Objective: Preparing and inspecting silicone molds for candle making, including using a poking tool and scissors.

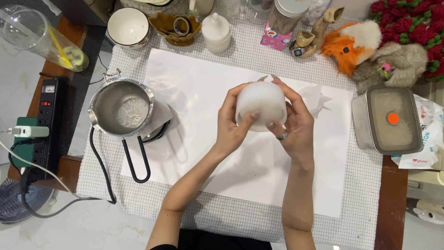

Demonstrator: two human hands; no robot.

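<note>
Both hands [266,122] cupped around white mould [260,104]

Frosted white mould [260,105] between my left hand [233,125] and right hand [296,125]: matt, translucent, looks like silicone or soft plastic. Metal ring [282,135] on my right hand, shiny. Big paper sheet [259,171] mid-frame: smooth, matt white. Checked cloth [365,194] under it, woven, matt. Pot [121,107] at left: brushed steel, dull sheen, grainy white stuff inside. Steel box [386,119] at right, satin, cloudy plastic lid. Table [391,203] edge lower right: brown wood. Toys [370,51] upper right: fluffy fur.
</note>
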